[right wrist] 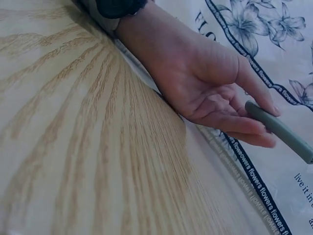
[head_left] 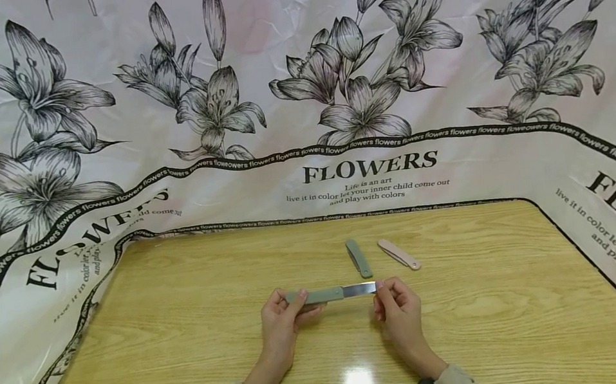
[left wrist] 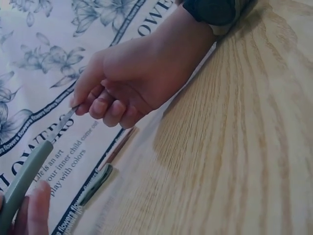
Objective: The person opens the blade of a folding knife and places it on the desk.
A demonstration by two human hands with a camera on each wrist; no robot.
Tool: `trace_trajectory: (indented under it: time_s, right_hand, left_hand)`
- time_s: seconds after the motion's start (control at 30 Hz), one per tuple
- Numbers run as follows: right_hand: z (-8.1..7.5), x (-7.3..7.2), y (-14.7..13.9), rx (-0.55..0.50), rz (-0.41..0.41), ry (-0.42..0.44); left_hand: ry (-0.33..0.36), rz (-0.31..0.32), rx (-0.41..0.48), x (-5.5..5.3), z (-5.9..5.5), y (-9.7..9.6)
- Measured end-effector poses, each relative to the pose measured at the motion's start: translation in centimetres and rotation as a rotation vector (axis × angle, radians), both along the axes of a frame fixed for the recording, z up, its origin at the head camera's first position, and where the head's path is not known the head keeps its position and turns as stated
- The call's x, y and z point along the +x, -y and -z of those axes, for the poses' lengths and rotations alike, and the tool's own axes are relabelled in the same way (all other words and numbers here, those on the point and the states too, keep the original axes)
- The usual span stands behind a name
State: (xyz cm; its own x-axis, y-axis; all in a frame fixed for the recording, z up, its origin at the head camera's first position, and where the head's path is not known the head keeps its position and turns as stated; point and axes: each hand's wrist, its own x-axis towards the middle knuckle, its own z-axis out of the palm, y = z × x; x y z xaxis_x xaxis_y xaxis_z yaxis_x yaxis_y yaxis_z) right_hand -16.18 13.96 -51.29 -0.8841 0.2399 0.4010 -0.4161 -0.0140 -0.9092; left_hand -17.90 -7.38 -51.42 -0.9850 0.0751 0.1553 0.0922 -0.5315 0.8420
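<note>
The left hand grips a slim, green-handled knife; the right hand pinches its shiny metal blade, apparently for steadiness.

Two folded knives lie behind the open knife.

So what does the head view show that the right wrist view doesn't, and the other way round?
Only the head view shows the right hand pinching the blade, plus a folded green knife and a folded pink knife. Only the right wrist view shows the palm side of the left hand up close. Both show that hand holding the green handle, the wooden table and the flowered cloth.
</note>
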Motion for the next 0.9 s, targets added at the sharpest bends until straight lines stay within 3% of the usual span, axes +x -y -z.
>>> trace_trajectory:
  time_s: [0.27,0.43,0.57,0.9]
  right_hand:
    - [-0.4,0.1,-1.0,0.057,0.022,0.073]
    - [-0.8,0.3,-1.9,0.092,0.039,0.16]
    - [-1.1,0.4,-2.5,0.097,0.04,0.194]
    - [-1.4,0.1,-3.3,0.044,-0.019,0.184]
  left_hand:
    - [-0.012,-0.038,-0.116,-0.3,-0.3,0.0]
    - [-0.012,0.01,-0.243,-0.4,-0.5,0.2]
    - [-0.053,0.058,-0.338,-0.5,-0.8,0.4]
    - [-0.096,0.076,-0.411,-1.4,-0.7,1.0]
